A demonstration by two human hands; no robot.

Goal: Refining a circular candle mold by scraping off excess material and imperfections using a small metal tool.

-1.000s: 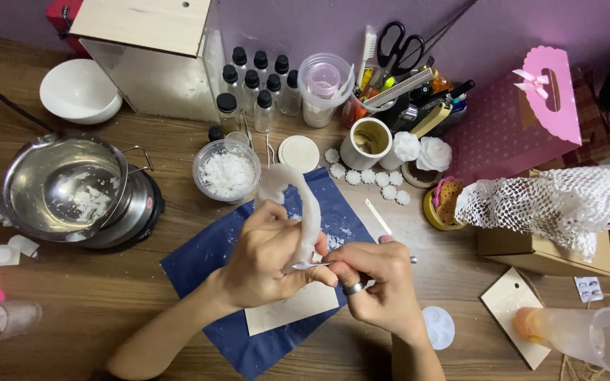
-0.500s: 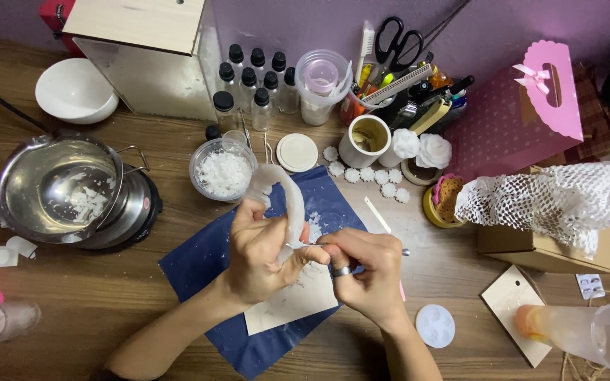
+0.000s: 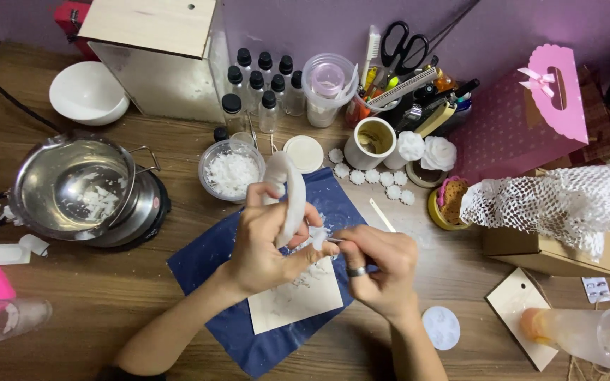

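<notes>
Near the counter's (image 3: pixel 142 296) middle, over a dark blue cloth (image 3: pixel 213 268) with a pale card (image 3: pixel 298 300), the left hand (image 3: pixel 266 240) grips a white curved mould (image 3: pixel 287 194); the right hand (image 3: pixel 383 271) pinches a thin tool (image 3: pixel 333 240) against it. A bowl of white flakes (image 3: pixel 231 171) stands just behind.

Bare wooden tabletop (image 3: pixel 107 296) lies open left of the blue mat (image 3: pixel 213 261). Behind the mat, the tub of white flakes (image 3: pixel 231 169), dropper bottles (image 3: pixel 259 88), mug (image 3: pixel 370 141) and small wax flowers (image 3: pixel 372 178) crowd passage; the steel pot (image 3: pixel 72 185) blocks the left.
</notes>
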